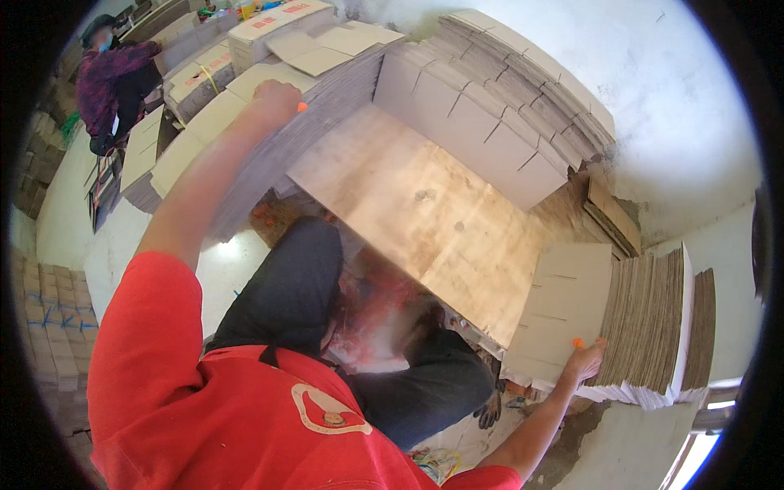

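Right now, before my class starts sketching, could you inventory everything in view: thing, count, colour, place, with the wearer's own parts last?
Plywood board: one, tan, centre
Rear cardboard stack: one, grey-brown, slotted, beyond the board
Left cardboard stack: one, grey-brown, left of the board
Right cardboard stack: one, grey-brown, slotted, right
Red-printed packages: at least two, pale brown, upper left
Blue-tied bundles: several, brown, far left
Co-worker: one, dark checked shirt, upper left
Wall: white, upper right
Small clutter: uncountable, mixed colours, floor and top edge
Red shirt: one, lower left
Trousers: one pair, dark, lower centre
Left hand: one, bare-skinned, at left stack
Right hand: one, bare-skinned, at right stack
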Demonstrator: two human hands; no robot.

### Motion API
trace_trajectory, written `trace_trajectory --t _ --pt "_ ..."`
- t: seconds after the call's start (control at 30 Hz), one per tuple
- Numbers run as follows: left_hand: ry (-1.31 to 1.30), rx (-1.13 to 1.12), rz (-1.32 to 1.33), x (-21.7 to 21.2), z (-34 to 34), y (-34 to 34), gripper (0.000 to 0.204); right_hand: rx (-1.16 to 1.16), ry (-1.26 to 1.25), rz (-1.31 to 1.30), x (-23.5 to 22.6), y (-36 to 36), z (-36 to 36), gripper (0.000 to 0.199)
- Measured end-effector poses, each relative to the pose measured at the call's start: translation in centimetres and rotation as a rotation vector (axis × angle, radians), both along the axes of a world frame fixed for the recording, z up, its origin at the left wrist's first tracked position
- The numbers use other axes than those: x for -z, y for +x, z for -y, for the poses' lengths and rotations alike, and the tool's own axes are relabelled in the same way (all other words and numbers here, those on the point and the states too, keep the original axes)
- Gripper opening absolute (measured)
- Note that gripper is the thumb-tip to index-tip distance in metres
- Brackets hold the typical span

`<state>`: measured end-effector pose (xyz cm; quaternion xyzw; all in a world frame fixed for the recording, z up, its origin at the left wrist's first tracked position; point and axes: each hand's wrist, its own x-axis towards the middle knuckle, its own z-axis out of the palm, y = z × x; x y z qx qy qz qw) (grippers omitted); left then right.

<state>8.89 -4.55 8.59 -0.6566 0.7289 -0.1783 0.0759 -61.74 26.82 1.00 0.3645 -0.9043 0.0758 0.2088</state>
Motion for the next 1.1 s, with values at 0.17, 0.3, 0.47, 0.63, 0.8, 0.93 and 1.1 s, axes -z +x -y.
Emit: trace_trajectory --t 0.17,0.3,0.47,0.63,0.8,0.93,1.1 --pt "-0.043 0.001 -0.073 -4.6 -1.2 -3.5 0.038 -0.059 -0.267 0.064 -5.9 4.5 0.6 0.038" --pt "-0.09 0.32 -0.277 -3.7 0.7 -10.3 0.032 -0.297 -0.658 0.014 -8.7 7.0 2.9 0.03" --pt "-0.096 0.741 -0.68 1.6 5.8 -22.0 0.042 -0.347 -0.814 0.159 -8.5 12.8 9.2 0.029" --pt "0.021 0.781 -0.675 2.6 9.7 -33.7 0.05 -0.35 -1.046 0.265 -6.9 17.2 13.7 0.03" --pt "-0.07 0.768 -0.514 5.0 13.3 -39.3 0.049 -0.419 -1.005 0.316 -5.1 16.4 15.5 0.031" --pt "-0.15 0.813 -0.479 7.2 16.7 -40.5 0.042 -0.477 -1.078 0.439 -4.5 16.3 16.4 0.033" --pt "-0.099 0.849 -0.448 7.0 18.2 -40.7 0.031 -0.491 -1.034 0.437 -4.2 16.1 17.0 0.035"
